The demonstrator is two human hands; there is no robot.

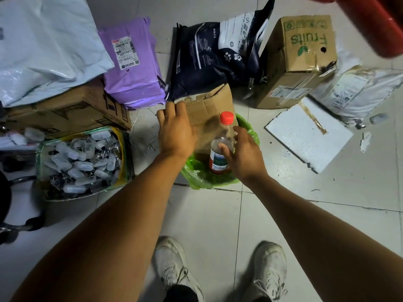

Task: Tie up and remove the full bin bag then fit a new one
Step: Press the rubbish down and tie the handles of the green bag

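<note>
- We read "Fruits" on carton (298, 59), upper right.
- Green bin bag (205, 175) at centre; left hand (175, 129) grasps cardboard (209, 112), right hand (244, 153) grips red-capped bottle (222, 144).
- Purple parcel (130, 64), foam slab (307, 136) nearby.

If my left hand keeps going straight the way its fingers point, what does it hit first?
Likely the purple parcel. The left hand grips the cardboard edge, fingers pointing up-left toward it; depth is unclear.
</note>
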